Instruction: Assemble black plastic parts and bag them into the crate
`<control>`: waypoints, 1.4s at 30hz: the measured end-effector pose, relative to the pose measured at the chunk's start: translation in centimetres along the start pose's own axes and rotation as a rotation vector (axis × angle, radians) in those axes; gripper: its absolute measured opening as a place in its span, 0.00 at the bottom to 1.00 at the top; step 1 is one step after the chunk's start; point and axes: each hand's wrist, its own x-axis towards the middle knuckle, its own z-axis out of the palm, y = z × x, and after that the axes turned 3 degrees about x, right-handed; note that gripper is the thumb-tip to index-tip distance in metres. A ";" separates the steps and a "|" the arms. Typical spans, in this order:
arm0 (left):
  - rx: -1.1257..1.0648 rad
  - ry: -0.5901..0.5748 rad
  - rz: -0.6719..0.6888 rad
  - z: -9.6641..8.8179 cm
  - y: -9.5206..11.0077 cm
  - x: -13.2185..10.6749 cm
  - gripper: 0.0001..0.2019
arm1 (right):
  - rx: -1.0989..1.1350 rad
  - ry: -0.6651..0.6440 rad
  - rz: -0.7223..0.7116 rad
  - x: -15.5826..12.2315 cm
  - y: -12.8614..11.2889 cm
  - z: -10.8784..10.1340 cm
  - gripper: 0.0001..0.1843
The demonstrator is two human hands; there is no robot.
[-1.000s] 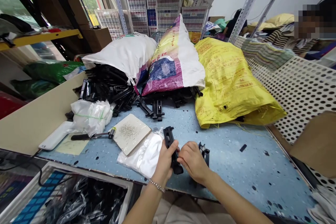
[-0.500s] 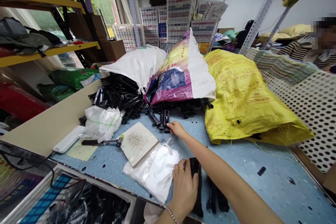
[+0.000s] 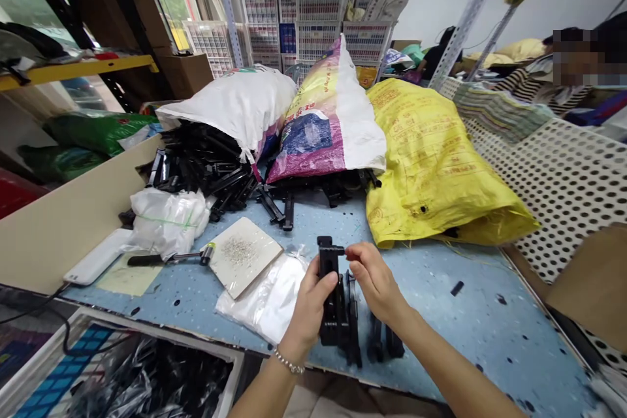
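Observation:
My left hand is wrapped around a long black plastic part, held upright above the near edge of the table. A short black arm sticks out from its top right side. At the tip of that arm are the bent fingers of my right hand, thumb and forefinger close together. Another narrow black part stands just right of the held one, and more black parts lie under my right wrist. To the left, a clear bag of white material is partly under a square tile strewn with small bits.
A hammer-like tool, a bundle of plastic bags and a white flat device lie left. Black parts spill from white sacks; a yellow sack stands right. A crate sits below the edge. Another person sits far right.
My right hand has come back from the pile by the sacks, where one black part fewer lies. My left hand has lifted and now grips a black part upright. The view has shifted slightly.

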 end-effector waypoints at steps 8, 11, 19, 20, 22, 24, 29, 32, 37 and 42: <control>0.030 0.001 -0.044 -0.2 0.0 -0.3 0.19 | 0.291 -0.141 0.209 -1.3 0.2 1.7 0.24; -0.006 0.015 -0.068 -0.6 0.4 0.0 0.20 | 0.011 -0.183 -0.110 -4.5 -0.1 2.8 0.19; 0.164 0.220 0.089 -2.8 -0.5 1.5 0.32 | -0.200 -0.281 -0.059 -1.6 2.3 2.3 0.17; 0.239 0.240 0.096 -3.4 -1.0 1.8 0.30 | -0.229 -0.254 0.026 0.3 3.2 1.8 0.18; 0.374 0.231 0.068 -4.0 -2.7 2.1 0.24 | -0.360 -0.138 0.208 4.7 5.4 1.0 0.17; 0.439 0.190 0.038 -3.7 -5.1 1.7 0.22 | -0.445 -0.053 0.292 9.2 7.5 0.9 0.17; 0.568 0.030 0.148 -0.7 -10.3 -0.2 0.29 | -0.604 0.092 0.460 17.1 11.1 2.7 0.30; 0.639 -0.055 0.143 -0.3 -10.7 -0.4 0.29 | -0.637 0.067 0.503 18.8 12.6 2.3 0.29; 0.682 -0.067 0.143 -1.0 -9.6 0.5 0.27 | -0.600 -0.064 0.539 19.2 14.3 0.0 0.20; 0.592 -0.063 0.146 -1.4 -9.2 0.8 0.24 | -0.420 -0.080 0.581 19.0 13.2 -0.5 0.18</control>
